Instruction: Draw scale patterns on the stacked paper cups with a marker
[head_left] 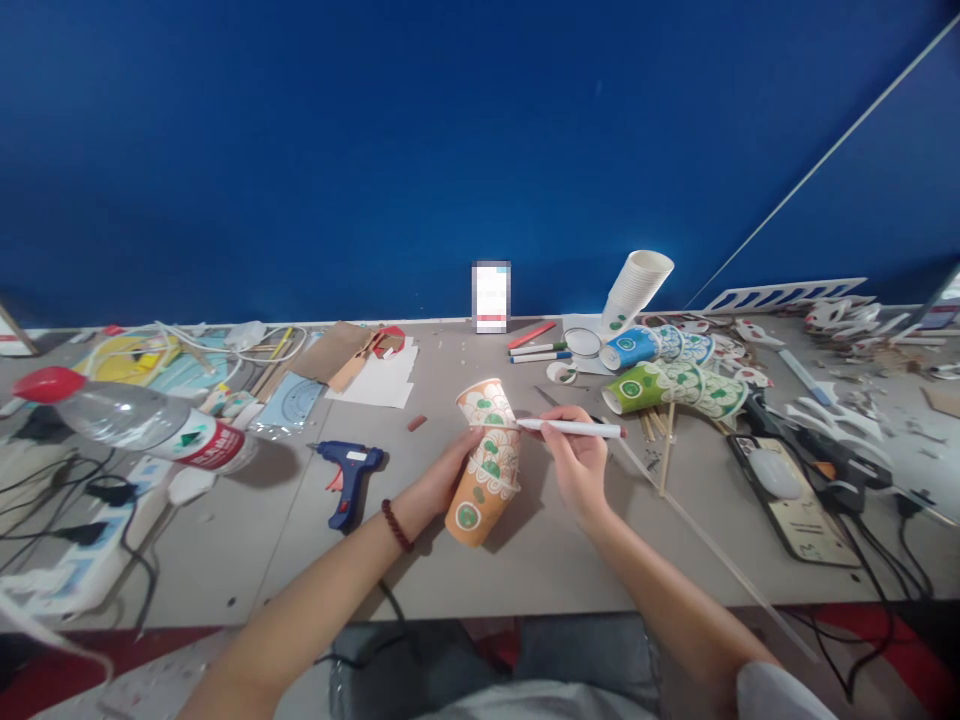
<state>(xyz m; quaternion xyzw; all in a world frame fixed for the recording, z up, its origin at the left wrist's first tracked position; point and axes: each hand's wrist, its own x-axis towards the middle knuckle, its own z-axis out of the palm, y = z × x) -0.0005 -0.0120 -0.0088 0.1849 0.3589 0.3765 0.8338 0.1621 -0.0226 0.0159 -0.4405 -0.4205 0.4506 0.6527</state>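
An orange paper-cup piece (486,470), made of cups joined end to end with white scalloped and green decoration, is tilted above the table in front of me. My left hand (448,470) grips it from its left side, a dark bead bracelet on that wrist. In my right hand (579,465) is a white marker pen (574,428) with a reddish end. Its tip points left and reaches the cup piece's upper right edge; whether it touches I cannot tell. Part of the left fingers is hidden behind the cups.
Left lie a blue glue gun (349,478), a red-capped bottle (142,425) and a power strip (105,545). Several markers (540,356), a blue cup piece (637,346), a green cup piece (645,388), stacked white cups (637,285) and a phone (795,510) are right. A blue wall (450,150) stands behind.
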